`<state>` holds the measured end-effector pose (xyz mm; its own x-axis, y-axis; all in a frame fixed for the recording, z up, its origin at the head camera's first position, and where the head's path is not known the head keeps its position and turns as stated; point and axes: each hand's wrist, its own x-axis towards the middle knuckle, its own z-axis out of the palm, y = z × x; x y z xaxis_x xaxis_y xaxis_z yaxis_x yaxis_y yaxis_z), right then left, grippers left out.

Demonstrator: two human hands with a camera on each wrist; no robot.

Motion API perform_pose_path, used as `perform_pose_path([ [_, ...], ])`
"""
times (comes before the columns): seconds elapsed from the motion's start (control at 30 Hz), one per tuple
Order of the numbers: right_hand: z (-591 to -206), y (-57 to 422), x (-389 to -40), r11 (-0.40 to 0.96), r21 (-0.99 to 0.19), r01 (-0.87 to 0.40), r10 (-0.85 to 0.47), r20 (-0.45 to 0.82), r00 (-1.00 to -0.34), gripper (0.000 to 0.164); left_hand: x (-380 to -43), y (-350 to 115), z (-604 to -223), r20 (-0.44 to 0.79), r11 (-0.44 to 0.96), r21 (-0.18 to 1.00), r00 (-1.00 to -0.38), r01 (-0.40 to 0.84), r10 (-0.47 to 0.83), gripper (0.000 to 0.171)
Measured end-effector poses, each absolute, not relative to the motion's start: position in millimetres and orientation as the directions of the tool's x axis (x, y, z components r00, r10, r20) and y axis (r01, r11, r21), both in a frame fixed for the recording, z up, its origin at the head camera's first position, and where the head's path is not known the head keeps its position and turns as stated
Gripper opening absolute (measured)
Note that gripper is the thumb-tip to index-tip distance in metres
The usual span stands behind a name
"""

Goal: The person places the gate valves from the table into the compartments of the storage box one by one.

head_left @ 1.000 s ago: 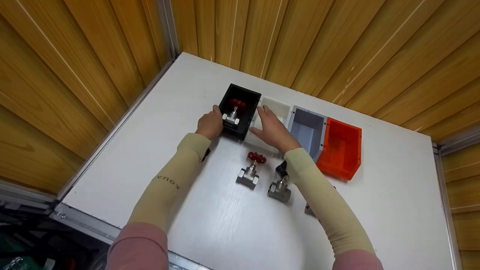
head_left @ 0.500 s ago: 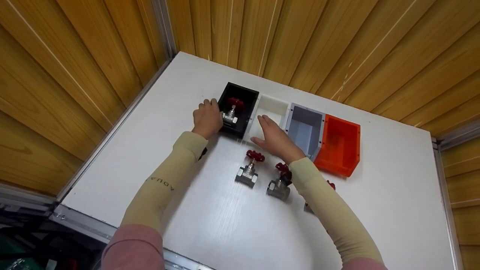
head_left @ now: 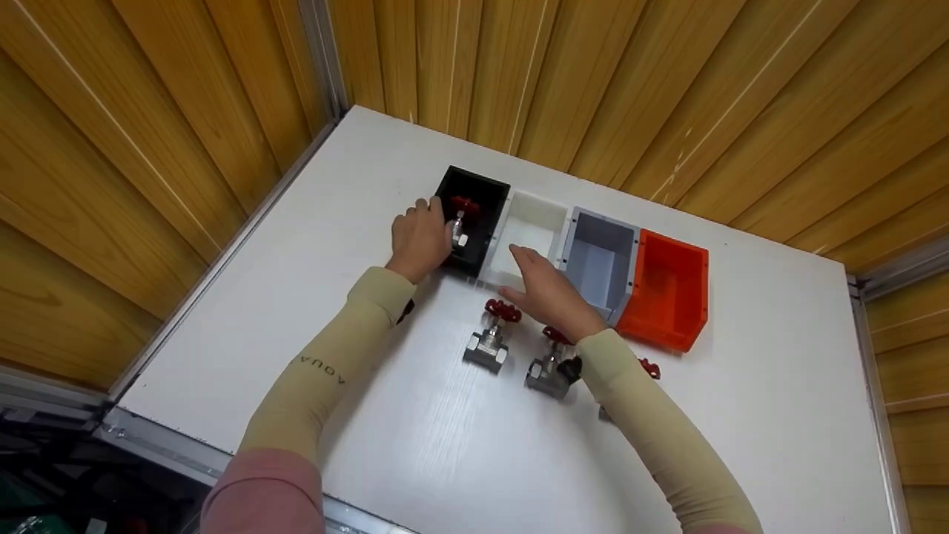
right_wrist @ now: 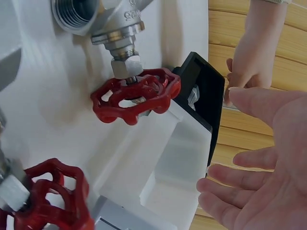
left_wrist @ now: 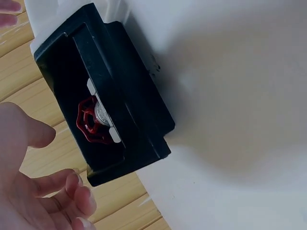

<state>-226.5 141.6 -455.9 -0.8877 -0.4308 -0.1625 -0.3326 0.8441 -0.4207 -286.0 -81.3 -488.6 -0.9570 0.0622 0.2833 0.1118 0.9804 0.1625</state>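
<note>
My left hand [head_left: 421,239] hovers at the left side of a black bin [head_left: 474,182], overlapping its edge in the head view. In the left wrist view its fingers are loosely bent, with a gap between them and the bin. Inside that bin lies a metal valve with a red handwheel [left_wrist: 91,120]. My right hand [head_left: 552,293] is held over the front of a white bin [head_left: 540,211], fingers extended and holding nothing. Just in front of the bins, a second valve [head_left: 489,343] and a third valve [head_left: 549,373] rest on the table.
A grey bin [head_left: 599,226] and an orange bin [head_left: 675,297] continue the row to the right. Another valve's red handwheel [head_left: 649,368] shows beside my right forearm, which hides most of it. Wood-patterned walls [head_left: 519,81] enclose the white table [head_left: 437,445].
My left hand has come off the black bin's side and risen over its left edge. My right hand has drawn back from the bin's right side, toward the front. The valve in the bin stays put.
</note>
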Motion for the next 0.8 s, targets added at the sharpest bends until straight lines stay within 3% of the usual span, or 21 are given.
perform_pose_path([
  [0.4,-463.5,144.5,-213.4,0.834,-0.435,-0.338,-0.441,-0.159,-0.883,0.077,-284.2,-62.0,-491.7,0.222,0.978,0.140,-0.967,0.155,0.122,0.045],
  [0.8,-469.9,147.6,-199.7,0.832,-0.465,-0.301,-0.434,-0.210,-0.876,0.081,-281.5,-44.5,-492.6,0.136,0.967,0.203,-0.983,0.151,0.125,0.058],
])
